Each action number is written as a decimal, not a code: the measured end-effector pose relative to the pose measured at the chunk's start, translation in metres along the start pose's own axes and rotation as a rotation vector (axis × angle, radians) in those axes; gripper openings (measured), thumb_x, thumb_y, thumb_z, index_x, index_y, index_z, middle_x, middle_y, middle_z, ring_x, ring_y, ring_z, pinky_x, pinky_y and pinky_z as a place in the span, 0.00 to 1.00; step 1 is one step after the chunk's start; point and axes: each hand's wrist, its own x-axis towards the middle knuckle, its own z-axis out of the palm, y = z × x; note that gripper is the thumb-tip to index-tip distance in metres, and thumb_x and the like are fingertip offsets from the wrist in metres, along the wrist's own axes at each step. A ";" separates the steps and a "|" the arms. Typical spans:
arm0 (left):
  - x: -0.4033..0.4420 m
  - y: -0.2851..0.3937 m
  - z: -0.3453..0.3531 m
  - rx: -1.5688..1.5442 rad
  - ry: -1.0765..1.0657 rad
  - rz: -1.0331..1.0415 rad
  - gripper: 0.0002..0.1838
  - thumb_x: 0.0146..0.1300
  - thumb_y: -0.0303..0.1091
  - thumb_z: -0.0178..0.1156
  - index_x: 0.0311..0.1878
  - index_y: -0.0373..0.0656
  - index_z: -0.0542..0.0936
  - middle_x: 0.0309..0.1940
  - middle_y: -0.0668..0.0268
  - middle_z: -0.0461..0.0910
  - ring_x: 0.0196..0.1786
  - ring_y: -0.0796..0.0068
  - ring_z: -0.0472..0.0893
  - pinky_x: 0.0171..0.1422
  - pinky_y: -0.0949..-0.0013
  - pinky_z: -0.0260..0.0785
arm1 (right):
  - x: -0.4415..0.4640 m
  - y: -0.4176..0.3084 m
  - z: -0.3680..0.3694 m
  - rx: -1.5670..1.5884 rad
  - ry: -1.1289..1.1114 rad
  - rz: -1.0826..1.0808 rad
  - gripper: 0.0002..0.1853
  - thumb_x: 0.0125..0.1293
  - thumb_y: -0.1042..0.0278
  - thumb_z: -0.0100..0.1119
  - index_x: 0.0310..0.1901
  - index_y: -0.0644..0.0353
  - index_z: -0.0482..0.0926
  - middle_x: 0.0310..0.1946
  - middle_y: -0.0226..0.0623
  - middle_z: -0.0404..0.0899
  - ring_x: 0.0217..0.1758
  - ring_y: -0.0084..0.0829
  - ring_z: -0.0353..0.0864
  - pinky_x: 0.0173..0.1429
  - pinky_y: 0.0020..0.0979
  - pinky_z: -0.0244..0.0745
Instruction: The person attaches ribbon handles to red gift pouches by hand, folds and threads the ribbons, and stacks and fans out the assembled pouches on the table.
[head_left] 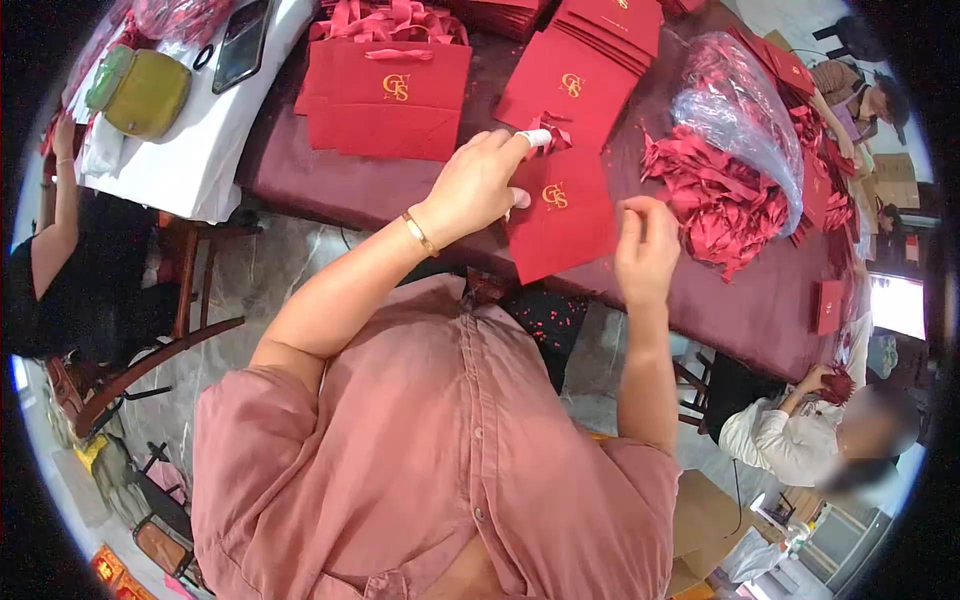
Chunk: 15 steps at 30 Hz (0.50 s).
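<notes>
A red paper bag (566, 225) with gold lettering lies tilted in front of me at the table's near edge. My left hand (475, 185) holds its upper left side, with white wrapping on the index finger and thumb. That index finger rests by a red ribbon (553, 132) at the bag's top. Just off the bag's right edge is my right hand (647, 250), fingers pinched together; anything between them is too small to make out. Past the bag, more red bags (572, 88) lie overlapped in a stack.
Left of the stack are red bags with ribbon handles (390, 95). A plastic sack (740, 110) spills red ribbons (715, 200) on the right. A jar (145, 95) and phone (243, 45) lie on a white-covered surface (190, 170). Other people sit at both sides; a chair (190, 290) stands left.
</notes>
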 end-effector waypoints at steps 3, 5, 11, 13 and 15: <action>-0.001 -0.001 0.000 -0.157 -0.025 -0.075 0.40 0.47 0.24 0.72 0.67 0.46 0.70 0.39 0.58 0.79 0.42 0.60 0.79 0.45 0.59 0.74 | 0.002 -0.040 0.014 0.234 -0.038 -0.046 0.03 0.62 0.79 0.59 0.38 0.63 0.78 0.33 0.43 0.80 0.37 0.44 0.81 0.42 0.39 0.76; -0.002 -0.001 -0.002 -0.265 -0.083 -0.174 0.41 0.49 0.21 0.70 0.69 0.48 0.68 0.38 0.59 0.79 0.40 0.64 0.81 0.41 0.62 0.76 | 0.005 -0.056 0.024 0.331 -0.096 0.029 0.04 0.61 0.79 0.60 0.38 0.65 0.78 0.32 0.43 0.80 0.36 0.44 0.81 0.41 0.38 0.76; -0.005 0.001 -0.014 -0.623 -0.152 -0.238 0.40 0.58 0.14 0.56 0.74 0.52 0.63 0.38 0.64 0.81 0.37 0.80 0.77 0.37 0.72 0.76 | 0.010 -0.062 0.045 0.290 -0.151 0.023 0.04 0.61 0.79 0.61 0.38 0.64 0.80 0.32 0.41 0.81 0.33 0.34 0.82 0.39 0.31 0.76; -0.006 0.000 -0.014 -0.689 -0.160 -0.222 0.40 0.58 0.13 0.54 0.74 0.53 0.63 0.39 0.66 0.81 0.37 0.80 0.77 0.36 0.73 0.75 | 0.012 -0.065 0.048 0.288 -0.172 0.035 0.04 0.60 0.79 0.61 0.38 0.64 0.81 0.32 0.41 0.81 0.32 0.34 0.82 0.39 0.31 0.76; -0.008 0.003 -0.016 -0.695 -0.151 -0.226 0.40 0.58 0.13 0.54 0.74 0.53 0.62 0.40 0.65 0.82 0.37 0.81 0.77 0.36 0.73 0.75 | 0.014 -0.067 0.049 0.292 -0.185 0.067 0.04 0.59 0.77 0.63 0.37 0.63 0.81 0.31 0.41 0.81 0.31 0.34 0.82 0.38 0.32 0.76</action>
